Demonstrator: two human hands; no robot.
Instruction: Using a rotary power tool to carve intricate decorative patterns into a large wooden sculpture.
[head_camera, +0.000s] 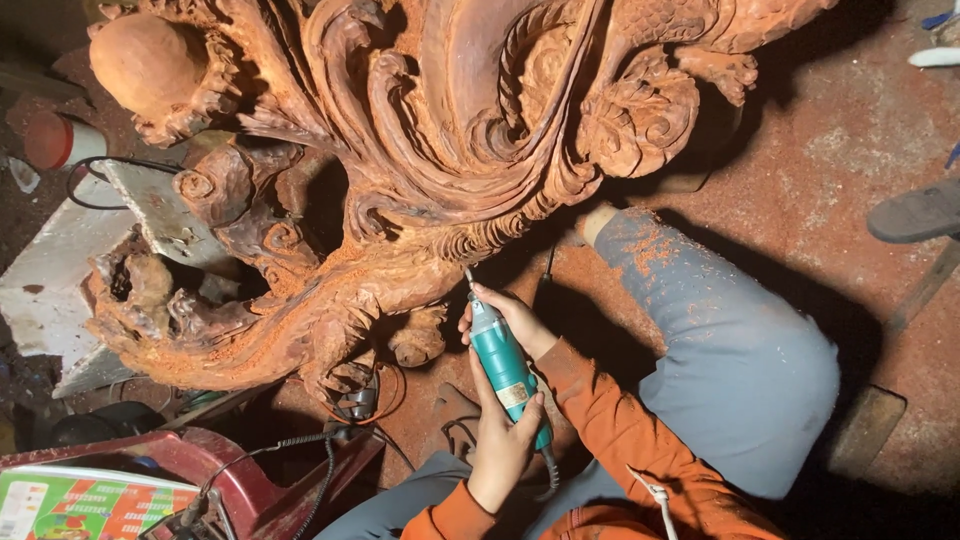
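At the carving's (420, 150) lower edge, keep both hands wrapped tight on the teal rotary tool (505, 365); left hand (500, 445) steadies the body; right hand (505, 320) guides the bit lightly.

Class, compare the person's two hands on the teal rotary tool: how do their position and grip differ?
The left hand wraps the rear of the teal rotary tool, near its cord; the right hand holds the front end by the bit. The left hand shows its back, fingers curled round; the right hand lies behind the tool. Both grip the same tool, working at the carved wooden sculpture.
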